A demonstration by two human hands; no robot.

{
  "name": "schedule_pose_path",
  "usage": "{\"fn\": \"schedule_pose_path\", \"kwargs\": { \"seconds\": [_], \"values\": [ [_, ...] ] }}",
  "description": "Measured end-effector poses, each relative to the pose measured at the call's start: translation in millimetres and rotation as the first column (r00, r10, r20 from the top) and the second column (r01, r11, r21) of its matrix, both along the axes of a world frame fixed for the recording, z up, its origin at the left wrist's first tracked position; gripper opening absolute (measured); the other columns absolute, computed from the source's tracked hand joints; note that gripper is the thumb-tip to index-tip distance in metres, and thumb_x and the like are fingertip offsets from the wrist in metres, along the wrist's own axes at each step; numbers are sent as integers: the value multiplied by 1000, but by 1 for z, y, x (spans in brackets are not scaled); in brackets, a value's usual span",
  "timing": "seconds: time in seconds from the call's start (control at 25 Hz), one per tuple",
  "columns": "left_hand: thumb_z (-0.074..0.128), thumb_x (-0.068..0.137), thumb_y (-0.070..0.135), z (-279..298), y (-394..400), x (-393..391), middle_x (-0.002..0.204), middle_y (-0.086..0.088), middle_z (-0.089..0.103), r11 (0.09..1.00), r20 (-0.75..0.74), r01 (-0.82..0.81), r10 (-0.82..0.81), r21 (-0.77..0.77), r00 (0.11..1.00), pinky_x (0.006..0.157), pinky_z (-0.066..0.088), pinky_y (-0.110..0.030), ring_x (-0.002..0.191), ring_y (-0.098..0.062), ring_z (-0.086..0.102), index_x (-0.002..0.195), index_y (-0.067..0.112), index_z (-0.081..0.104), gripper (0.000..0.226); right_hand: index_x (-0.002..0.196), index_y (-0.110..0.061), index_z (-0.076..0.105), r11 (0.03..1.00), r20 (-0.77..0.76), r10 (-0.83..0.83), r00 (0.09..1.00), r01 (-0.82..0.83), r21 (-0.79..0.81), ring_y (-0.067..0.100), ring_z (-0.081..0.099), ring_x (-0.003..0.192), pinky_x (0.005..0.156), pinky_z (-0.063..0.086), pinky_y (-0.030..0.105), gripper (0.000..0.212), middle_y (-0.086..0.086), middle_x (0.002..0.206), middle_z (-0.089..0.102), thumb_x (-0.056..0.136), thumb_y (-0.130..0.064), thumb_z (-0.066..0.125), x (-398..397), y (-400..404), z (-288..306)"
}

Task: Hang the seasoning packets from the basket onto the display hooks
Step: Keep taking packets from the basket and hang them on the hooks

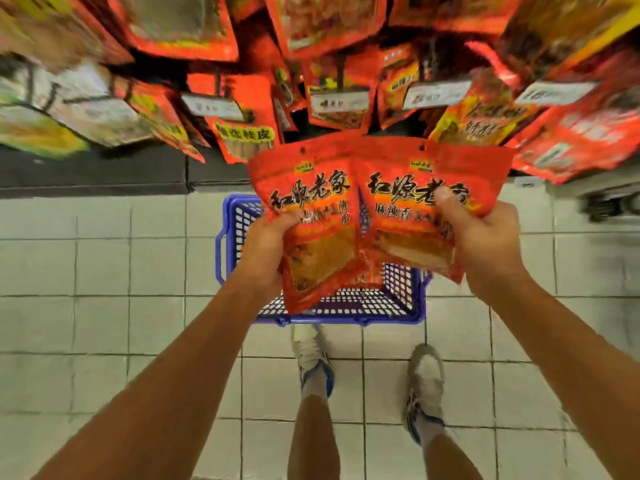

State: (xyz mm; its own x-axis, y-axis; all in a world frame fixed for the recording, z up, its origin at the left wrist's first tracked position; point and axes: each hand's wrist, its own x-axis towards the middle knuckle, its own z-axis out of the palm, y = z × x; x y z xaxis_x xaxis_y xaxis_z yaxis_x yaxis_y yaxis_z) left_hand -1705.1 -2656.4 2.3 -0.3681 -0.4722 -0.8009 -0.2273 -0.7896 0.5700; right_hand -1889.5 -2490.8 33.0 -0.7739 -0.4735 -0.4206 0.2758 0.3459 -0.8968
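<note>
Our forearms reach out from the bottom corners, and each hand is closed on red packets held up in front of us. Our left hand [266,247] pinches one packet [311,216] by its lower edge, thumb across the front. Our right hand [481,244] grips a fanned bunch [415,202], thumb pressed on the printed face; we cannot tell exactly how many are in it. The punched holes near the top edges face the display.

Below the packets sits the blue basket [239,216] on the tiled floor [104,265], just ahead of our shoes [311,355]. Whether more packets lie in it we cannot tell, since our handful hides most of it.

We judge the step as carrying packets up for hanging. The next move calls for picking a hook, which we cannot make out among the blurred hanging stock [242,109], then lining one hole up with its tip and sliding the packet on.

Room is tight above: hanging bags crowd in overhead and on both sides, so we should lift straight and narrow. Floor space to the sides looks open.
</note>
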Motion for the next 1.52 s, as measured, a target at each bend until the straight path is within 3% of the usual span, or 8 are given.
{"fn": "schedule_pose_path", "kwargs": {
  "seconds": [0.2,0.32,0.52,0.64,0.76,0.92,1.08,1.52],
  "values": [
    [60,91,27,211,31,-51,92,-7,77,992,-157,-58,40,-109,987,59,60,-32,71,-21,74,121,11,64,34,89,-38,72,994,-239,-31,970,5,-108,-16,64,74,67,48,6,13,-35,80,71,91,-26,68,-67,45,203],
    [68,75,37,325,58,-85,104,-11,76,973,-242,-21,-36,-228,970,69,62,-39,86,-24,73,128,7,61,62,98,-22,72,983,-383,-124,915,62,-172,-12,63,73,72,53,15,17,-23,80,73,85,-34,71,-103,77,301],
    [73,80,11,483,89,-139,67,5,73,850,-316,-8,-187,-527,930,41,51,-25,49,-10,66,90,15,66,12,78,-32,72,943,-452,-260,853,123,-311,-15,57,68,70,48,16,26,-32,73,69,86,-55,61,-148,117,468],
    [74,80,27,564,88,-157,86,-4,78,809,-391,-54,-223,-585,893,53,56,-41,62,-21,70,94,22,74,15,85,-32,78,905,-467,-287,836,78,-418,0,64,78,80,54,31,23,-20,82,75,80,-52,68,-169,128,545],
    [73,83,37,628,84,-166,104,-11,78,769,-440,-57,-302,-637,845,58,58,-42,77,-25,75,108,21,74,29,82,-44,78,883,-531,-326,782,50,-468,0,64,71,70,54,27,9,-19,77,75,80,-43,69,-175,135,613],
    [85,71,30,693,90,-172,101,-14,78,635,-418,-41,-458,-771,784,81,61,-50,91,-32,75,100,18,79,32,83,-45,77,838,-541,-389,746,42,-544,5,75,75,59,56,20,11,-13,83,78,90,-40,70,-177,150,685],
    [88,66,25,726,95,-192,98,-13,78,555,-395,-66,-497,-829,773,68,61,-38,85,-30,76,100,15,76,37,82,-42,77,828,-561,-379,736,0,-560,12,77,80,60,59,23,14,-8,87,79,93,-42,69,-194,161,721],
    [69,93,27,774,118,-320,97,-9,79,576,-545,-270,-380,-772,747,68,60,-37,84,-25,76,105,15,72,17,75,-25,76,797,-516,-405,755,15,-604,18,77,75,76,62,46,24,-2,80,79,89,-44,73,-324,139,767]
  ]
}}
